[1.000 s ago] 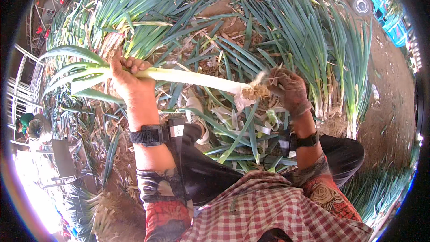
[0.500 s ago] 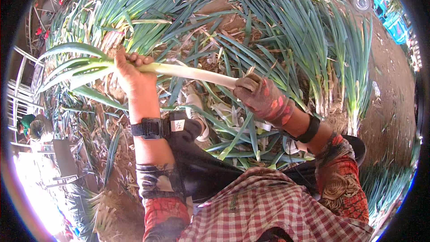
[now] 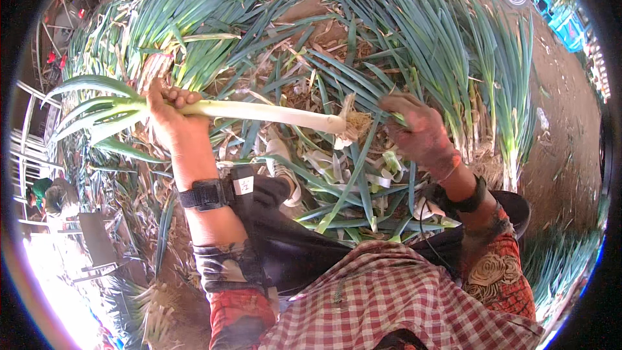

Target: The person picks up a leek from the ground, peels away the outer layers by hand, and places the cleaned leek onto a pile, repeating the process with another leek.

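At frame left, my left hand (image 3: pixel 173 115) is gripping a long white-and-green leek (image 3: pixel 265 113), apparently leaving its roots free, my half-curled right hand's (image 3: pixel 421 133) contents unclear.

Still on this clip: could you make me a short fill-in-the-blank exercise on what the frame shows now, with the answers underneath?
1. The left hand is closed around the ____ part of the leek, not the root end.
2. The roots point toward the picture's ____ side.
3. The left hand is bare, while the right hand is ____.
4. The checked cloth over the lap is white and ____.

Missing words: leafy; right; gloved; red
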Available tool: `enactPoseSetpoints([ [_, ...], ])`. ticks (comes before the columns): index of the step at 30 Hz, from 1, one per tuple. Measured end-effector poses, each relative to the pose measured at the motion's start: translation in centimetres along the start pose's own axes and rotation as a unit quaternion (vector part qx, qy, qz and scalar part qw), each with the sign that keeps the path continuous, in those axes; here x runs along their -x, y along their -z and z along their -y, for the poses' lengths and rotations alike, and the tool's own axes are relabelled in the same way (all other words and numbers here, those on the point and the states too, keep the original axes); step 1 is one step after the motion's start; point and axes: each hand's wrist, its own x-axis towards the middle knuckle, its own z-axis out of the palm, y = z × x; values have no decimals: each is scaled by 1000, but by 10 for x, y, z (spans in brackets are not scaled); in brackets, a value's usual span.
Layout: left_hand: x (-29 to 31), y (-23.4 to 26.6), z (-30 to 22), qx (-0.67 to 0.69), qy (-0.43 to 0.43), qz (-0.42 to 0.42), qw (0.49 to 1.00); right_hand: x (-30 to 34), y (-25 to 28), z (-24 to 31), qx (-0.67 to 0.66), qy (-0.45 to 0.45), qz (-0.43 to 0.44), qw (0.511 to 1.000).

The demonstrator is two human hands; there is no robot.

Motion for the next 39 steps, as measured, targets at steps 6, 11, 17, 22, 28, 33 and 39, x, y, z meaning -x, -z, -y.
enactPoseSetpoints([
  [6, 16, -11, 18, 4, 22, 41, 999, -32, -26, 46, -62, -142, 41, 987],
  [11, 25, -15, 12, 21, 17, 73, 997, -30, -43, 42, -72, -185, 134, 971],
  [17, 16, -7, 13, -9, -4, 59, 998, -29, -50, 45, 0, -136, 154, 979],
  [22, 13, -5, 14, 6, 11, 61, 998, -26, -45, 40, -34, -95, 160, 982],
  [28, 9, -3, 13, 14, 20, 52, 998, -26, -37, 38, -55, -57, 126, 989],
  [33, 5, 1, 10, 50, 48, 98, 993, -24, -34, 39, -109, -62, 70, 990],
  [39, 5, 6, 0, 128, 124, 332, 926, 15, -57, -41, -297, -395, 190, 848],
])
